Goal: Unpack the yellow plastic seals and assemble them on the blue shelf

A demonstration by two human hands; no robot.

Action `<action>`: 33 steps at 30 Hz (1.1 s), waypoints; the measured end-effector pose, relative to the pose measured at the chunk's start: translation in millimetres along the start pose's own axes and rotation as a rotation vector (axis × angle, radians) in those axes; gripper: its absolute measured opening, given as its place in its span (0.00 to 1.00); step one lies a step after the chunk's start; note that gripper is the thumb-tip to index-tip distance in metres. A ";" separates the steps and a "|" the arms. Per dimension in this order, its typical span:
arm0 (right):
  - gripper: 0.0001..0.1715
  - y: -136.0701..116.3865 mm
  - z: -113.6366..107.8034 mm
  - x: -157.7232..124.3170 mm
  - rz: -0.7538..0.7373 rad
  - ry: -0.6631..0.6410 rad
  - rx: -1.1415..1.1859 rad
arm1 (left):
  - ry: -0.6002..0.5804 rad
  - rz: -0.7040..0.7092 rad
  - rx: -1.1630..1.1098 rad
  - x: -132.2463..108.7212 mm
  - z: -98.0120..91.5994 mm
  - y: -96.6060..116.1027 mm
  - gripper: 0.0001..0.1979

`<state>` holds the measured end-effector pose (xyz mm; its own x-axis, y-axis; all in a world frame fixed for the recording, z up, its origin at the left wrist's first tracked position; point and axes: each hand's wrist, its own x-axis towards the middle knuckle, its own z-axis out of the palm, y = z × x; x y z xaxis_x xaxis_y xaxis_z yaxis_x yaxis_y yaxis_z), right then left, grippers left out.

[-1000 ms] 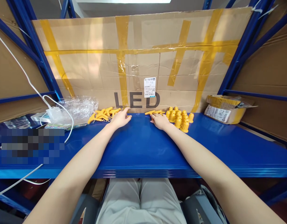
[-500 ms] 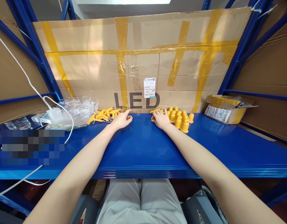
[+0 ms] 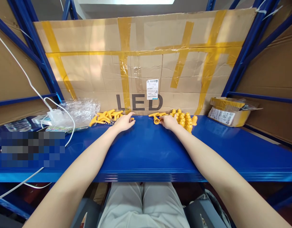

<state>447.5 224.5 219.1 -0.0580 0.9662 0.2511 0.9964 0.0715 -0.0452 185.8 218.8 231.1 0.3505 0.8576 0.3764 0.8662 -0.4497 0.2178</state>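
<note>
My left hand (image 3: pixel 124 123) rests at the right end of a pile of yellow branched plastic pieces (image 3: pixel 104 117) with thin metal chains. Its thumb and index finger are apart, with a bit of yellow showing between them. Farther right, my right hand (image 3: pixel 169 122) is closed, its fingers bent down by the left side of a cluster of yellow plastic caps (image 3: pixel 182 119). What those fingertips pinch is hidden. Just left of them lies a yellow T-shaped piece with a round end (image 3: pixel 156 120). Another yellow piece lies flat behind it.
Clear plastic wrap (image 3: pixel 81 110), a white plug (image 3: pixel 55 117) and its cable are on the left of the blue shelf (image 3: pixel 146 148). A small open cardboard box (image 3: pixel 228 112) stands at the right. A large taped cardboard panel (image 3: pixel 98 76) closes off the back.
My right hand has shifted right towards the caps, and the round-ended yellow piece it covered now shows. My left hand has stayed where it was.
</note>
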 end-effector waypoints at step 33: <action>0.23 -18.7 16.5 4.0 -0.357 0.194 -0.183 | -0.017 0.006 -0.009 0.6 0.2 1.7 0.24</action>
<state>427.7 231.2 205.1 -0.4049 0.8236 0.3971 0.9116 0.3303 0.2446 187.6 218.6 231.5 0.3615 0.8590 0.3624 0.8611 -0.4567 0.2234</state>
